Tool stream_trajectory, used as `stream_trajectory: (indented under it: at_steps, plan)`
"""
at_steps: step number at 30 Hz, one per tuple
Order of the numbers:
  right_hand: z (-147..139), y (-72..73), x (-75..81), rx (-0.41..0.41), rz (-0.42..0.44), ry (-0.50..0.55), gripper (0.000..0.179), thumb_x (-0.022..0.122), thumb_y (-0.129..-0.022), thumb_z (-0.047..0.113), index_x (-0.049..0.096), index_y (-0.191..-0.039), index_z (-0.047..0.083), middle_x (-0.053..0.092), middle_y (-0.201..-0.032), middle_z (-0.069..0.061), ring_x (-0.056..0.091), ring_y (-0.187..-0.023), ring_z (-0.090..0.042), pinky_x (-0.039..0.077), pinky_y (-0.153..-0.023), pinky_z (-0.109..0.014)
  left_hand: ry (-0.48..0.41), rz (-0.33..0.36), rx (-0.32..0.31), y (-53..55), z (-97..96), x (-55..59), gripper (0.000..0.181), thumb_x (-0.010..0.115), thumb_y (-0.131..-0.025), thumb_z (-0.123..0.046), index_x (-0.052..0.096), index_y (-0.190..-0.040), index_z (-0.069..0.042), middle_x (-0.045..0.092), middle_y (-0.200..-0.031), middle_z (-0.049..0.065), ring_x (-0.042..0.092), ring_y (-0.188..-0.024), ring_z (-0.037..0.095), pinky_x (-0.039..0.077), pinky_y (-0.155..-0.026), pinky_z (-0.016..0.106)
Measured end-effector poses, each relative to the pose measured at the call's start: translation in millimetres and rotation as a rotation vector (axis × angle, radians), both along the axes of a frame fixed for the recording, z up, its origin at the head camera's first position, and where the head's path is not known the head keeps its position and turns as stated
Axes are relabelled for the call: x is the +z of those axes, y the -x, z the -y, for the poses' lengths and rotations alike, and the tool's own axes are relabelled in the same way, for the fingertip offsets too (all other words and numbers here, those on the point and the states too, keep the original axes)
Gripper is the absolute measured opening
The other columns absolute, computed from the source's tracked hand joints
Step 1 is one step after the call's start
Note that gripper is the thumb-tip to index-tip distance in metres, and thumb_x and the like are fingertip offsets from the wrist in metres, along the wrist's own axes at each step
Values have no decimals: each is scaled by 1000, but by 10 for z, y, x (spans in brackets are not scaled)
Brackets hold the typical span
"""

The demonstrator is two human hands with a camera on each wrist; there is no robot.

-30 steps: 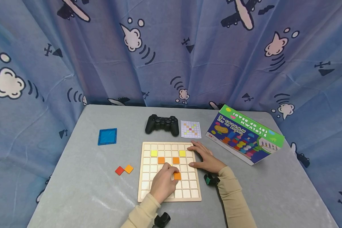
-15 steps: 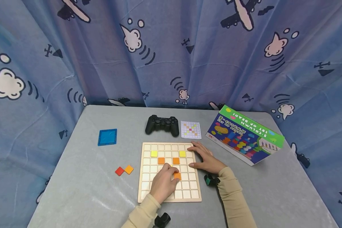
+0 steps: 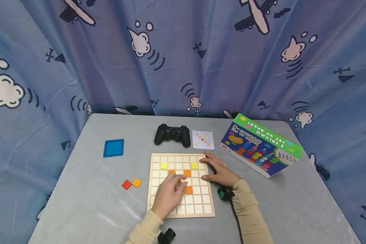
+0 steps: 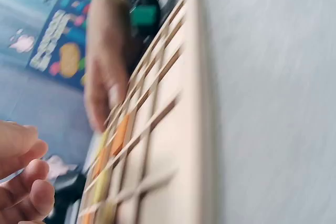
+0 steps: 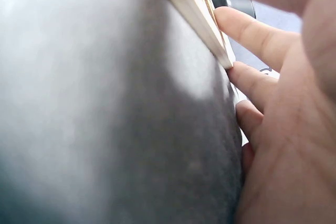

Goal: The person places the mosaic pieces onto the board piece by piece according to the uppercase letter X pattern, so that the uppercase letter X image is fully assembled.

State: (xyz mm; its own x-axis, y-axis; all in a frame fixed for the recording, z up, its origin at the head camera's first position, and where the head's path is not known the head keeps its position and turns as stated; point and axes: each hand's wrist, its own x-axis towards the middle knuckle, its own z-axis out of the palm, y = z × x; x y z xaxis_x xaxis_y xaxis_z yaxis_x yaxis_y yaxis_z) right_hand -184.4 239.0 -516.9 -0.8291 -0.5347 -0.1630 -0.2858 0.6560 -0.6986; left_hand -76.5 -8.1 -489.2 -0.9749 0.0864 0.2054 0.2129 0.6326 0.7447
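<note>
A wooden grid board [image 3: 198, 209] lies on the table with colored square tiles in some of its cells. Over its middle hovers my left hand [image 3: 167, 194], fingers loosely bent and nothing between them; the left wrist view shows the same fingertips [image 4: 42, 198] apart from the board. Just right of them sits an orange tile [image 3: 188, 189], flat in a cell. Two yellow tiles [image 3: 194, 165] and another orange tile [image 3: 187, 173] lie higher up, and the left hand partly covers others. My right hand [image 3: 221, 171] rests along the board's right edge, its fingers [image 5: 257, 35] touching the rim.
Left of the board lie a loose red tile [image 3: 126, 184] and a yellow-orange tile [image 3: 136, 183]. A blue tray [image 3: 113, 148] is farther back. Behind the board are a black game controller [image 3: 172, 135] and a printed pattern card [image 3: 203, 139]. A colorful box [image 3: 260, 145] stands at right.
My left hand has drawn back to the left from the lower orange tile, which now shows fully in its cell. The right hand has kept its place on the board's edge.
</note>
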Motion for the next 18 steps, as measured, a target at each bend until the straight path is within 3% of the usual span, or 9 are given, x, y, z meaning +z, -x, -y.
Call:
stream_trajectory:
  at_steps: [5, 9, 14, 18]
  plan:
    - [3, 2, 2, 6, 3, 11, 65, 72, -81, 47, 45, -138, 29, 13, -160, -3, 0, -147, -33, 1, -108, -67, -34, -48, 134, 5, 357, 43, 10, 66, -91, -16, 72, -99, -14, 57, -86, -9, 46, -62, 2, 41, -56, 19]
    - [2, -1, 2, 6, 6, 11, 64, 72, -81, 46, 45, -138, 29, 13, -160, -3, -1, -147, -33, 1, -108, -67, 29, -70, 240, -25, 674, -6, 12, 65, -90, -8, 72, -100, -10, 60, -89, -2, 49, -67, 7, 43, -59, 23]
    - [1, -10, -6, 3, 11, 2, 64, 72, -81, 47, 45, -138, 30, 13, -160, -3, -1, -147, -33, 1, -108, -66, 73, -1, 364, -102, 1006, -123, 18, 60, -89, 0, 70, -104, -3, 59, -96, 8, 53, -78, 17, 46, -68, 32]
    - [1, -8, -2, -3, 12, 5, 65, 72, -81, 48, 45, -138, 31, 13, -160, -2, -1, -147, -33, 1, -109, -66, 99, 69, 439, -149, 1196, -178, 25, 63, -88, -4, 65, -113, 1, 54, -105, 16, 51, -93, 30, 43, -76, 40]
